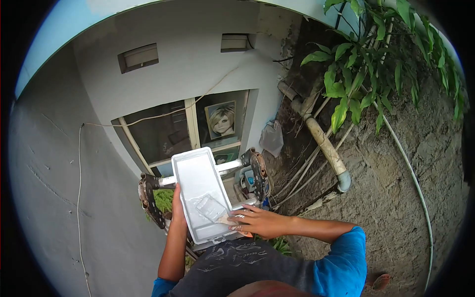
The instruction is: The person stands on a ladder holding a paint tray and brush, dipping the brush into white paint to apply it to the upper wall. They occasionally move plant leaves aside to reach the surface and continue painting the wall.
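Note:
A white rectangular tray [195, 171] is tilted in front of my chest, over the top of a metal ladder [228, 166]. My left hand [178, 205] grips the tray's left rim, fingers partly hidden beneath it. A clear, square-looking piece of plastic [209, 207] lies in the lower half of the tray, on a wet-looking whitish bottom. Over the tray's lower right edge, my right hand [257, 222] is closed around a paintbrush [226, 220] with pale bristles; an orange bit of handle shows under the fingers.
Ladder hinges [258, 171] flank the tray. Ahead is a grey wall with a window [173, 128] and a loose cable [163, 116]. Pipes [324, 141] run along the rough wall at right, under a leafy plant [356, 84]. A plastic bag [271, 137] hangs beside the window.

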A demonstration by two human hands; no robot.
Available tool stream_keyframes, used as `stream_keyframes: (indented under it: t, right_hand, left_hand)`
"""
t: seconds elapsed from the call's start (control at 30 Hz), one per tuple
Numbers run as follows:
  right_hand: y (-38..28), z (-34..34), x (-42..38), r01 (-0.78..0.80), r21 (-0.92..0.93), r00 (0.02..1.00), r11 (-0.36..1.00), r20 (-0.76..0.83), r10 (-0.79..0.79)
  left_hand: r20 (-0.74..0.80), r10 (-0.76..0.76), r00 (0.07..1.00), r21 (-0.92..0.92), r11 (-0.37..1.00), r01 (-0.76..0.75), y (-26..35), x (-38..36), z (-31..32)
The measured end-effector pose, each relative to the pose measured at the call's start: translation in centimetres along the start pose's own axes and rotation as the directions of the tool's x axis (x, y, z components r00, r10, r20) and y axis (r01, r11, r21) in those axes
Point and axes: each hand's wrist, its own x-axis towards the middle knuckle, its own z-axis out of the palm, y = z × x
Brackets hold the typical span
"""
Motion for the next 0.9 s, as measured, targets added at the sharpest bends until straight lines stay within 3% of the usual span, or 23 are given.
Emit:
stream_keyframes:
  t: [0.13,0.17,0.23,0.37,0.4,0.43,0.5,0.53,0.57,0.6,0.63,0.67,0.7,0.8,0.87,0.9]
  right_hand:
    - [1.0,-5.1,0.1,0.036,0.016,0.998,0.999,-0.048,-0.035]
    - [1.2,-8.2,0.3,0.029,0.003,0.991,1.0,-0.132,-0.029]
    - [2.0,-15.3,0.5,-0.046,-0.202,0.912,0.978,-0.408,-0.041]
    - [5.1,-31.0,0.1,-0.22,-0.397,0.553,0.891,-0.803,-0.222]
    - [6.9,-35.0,-0.1,-0.287,-0.37,0.403,0.884,-0.884,-0.239]
    - [8.4,-38.9,-0.4,-0.31,-0.246,0.284,0.918,-0.946,-0.158]
    - [13.0,-47.7,-1.4,-0.354,-0.303,0.156,0.885,-0.952,-0.264]
    - [15.3,-51.8,-1.9,-0.451,-0.302,0.065,0.84,-0.95,-0.306]
    - [15.1,-53.7,-1.4,-0.608,-0.071,-0.041,0.791,-0.992,-0.121]
    - [21.2,-59.3,-1.9,-0.769,-0.052,-0.118,0.637,-0.968,-0.222]
    - [31.4,-66.4,-5.0,-0.892,-0.234,0.114,0.386,-0.945,-0.307]
    - [30.6,-66.0,-3.6,-0.85,-0.214,0.004,0.482,-0.916,-0.4]
    - [29.7,-66.8,-2.6,-0.843,-0.221,0.003,0.491,-0.914,-0.406]
    - [26.1,-69.6,-0.1,-0.406,-0.274,0.089,0.871,-0.961,-0.261]
    - [23.6,-71.5,0.5,-0.047,-0.205,0.19,0.978,-0.963,-0.193]
    - [20.5,-72.4,4.2,0.547,0.159,-0.134,0.822,-0.952,0.274]
  left_hand:
    - [0.025,0.004,1.0,0.01,1.0,-0.004,0.2,-0.2,0.6]
    - [0.038,0.02,0.999,0.003,1.0,-0.02,0.1,-0.1,0.5]
    - [0.058,0.038,0.998,-0.005,0.999,-0.038,0.1,0.1,0.5]
    - [0.061,0.038,0.997,-0.001,0.999,-0.038,0.0,0.1,0.4]
    - [0.056,0.053,0.997,0.01,0.999,-0.053,0.0,0.1,0.3]
    - [0.056,0.057,0.997,0.009,0.998,-0.058,0.1,-0.1,0.5]
    - [0.02,0.042,0.999,0.027,0.999,-0.042,0.3,-0.6,1.1]
    - [0.018,0.049,0.999,0.024,0.998,-0.049,0.3,-0.5,1.0]
    - [0.032,0.036,0.999,0.007,0.999,-0.036,0.2,-0.3,0.7]
    - [0.046,0.025,0.999,-0.008,1.0,-0.024,0.1,-0.1,0.5]
    - [0.045,0.037,0.998,-0.011,0.999,-0.037,0.0,0.2,0.2]
    - [0.039,0.039,0.998,-0.012,0.999,-0.039,-0.1,0.4,-0.1]
    - [0.032,0.041,0.999,-0.015,0.999,-0.04,-0.2,0.5,-0.3]
    - [0.009,0.034,0.999,-0.004,0.999,-0.034,0.0,0.1,0.2]
    - [0.012,0.046,0.999,-0.014,0.999,-0.046,0.0,0.5,-0.2]
    - [0.008,0.042,0.999,-0.015,0.999,-0.042,-0.2,0.8,-0.6]
